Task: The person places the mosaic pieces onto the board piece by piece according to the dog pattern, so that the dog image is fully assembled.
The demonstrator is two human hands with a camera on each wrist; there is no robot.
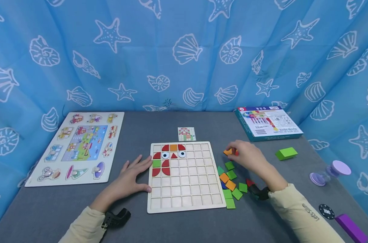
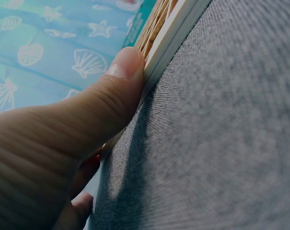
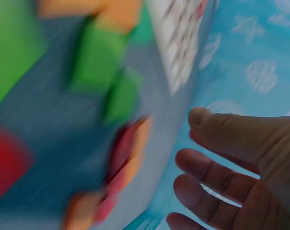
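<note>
My left hand (image 1: 129, 179) rests against the left edge of a wooden grid board (image 1: 190, 190), fingers spread. In the left wrist view the thumb (image 2: 126, 64) touches the board's side. At the board's upper left sit several red curved tiles, a red triangle (image 1: 174, 155), an orange square (image 1: 173, 147), a green square (image 1: 156, 163) and two eye tiles. My right hand (image 1: 247, 155) hovers by orange and red tiles (image 1: 228, 152) right of the board. Its thumb and fingertips stand apart with nothing between them in the right wrist view (image 3: 231, 167).
Loose green, orange and blue tiles (image 1: 231, 185) lie along the board's right edge. A small pattern card (image 1: 186, 134) is behind the board. A peg puzzle (image 1: 80, 148) lies left. Rightward are a box (image 1: 269, 123), a green block (image 1: 286, 153), an hourglass-like purple object (image 1: 330, 172) and a purple block (image 1: 351, 228).
</note>
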